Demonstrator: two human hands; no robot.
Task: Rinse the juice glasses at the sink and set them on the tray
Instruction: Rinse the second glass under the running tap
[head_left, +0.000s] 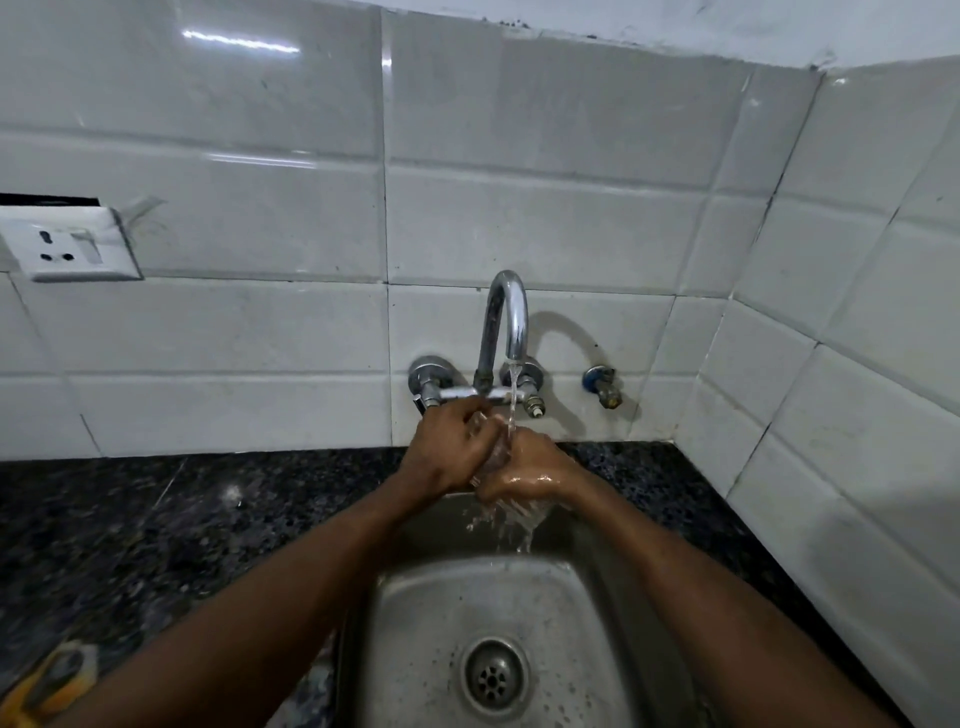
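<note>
Head camera: I see the left hand (449, 454) curled round a clear juice glass (492, 451), which is mostly hidden. The wet right hand (537, 473) wraps it from 3 o'clock. They sit under the curved chrome tap (508, 317), at 12 o'clock of the square steel sink (415, 623). Running water (513, 400) strikes them. The black speckled stone desk (130, 519) lies at 9 o'clock.

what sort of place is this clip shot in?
Most likely a small home kitchen: a steel sink set into a dark speckled stone counter, a wall tap running over the glass gripped by the left hand and right hand, and white tiles with a socket.
</note>
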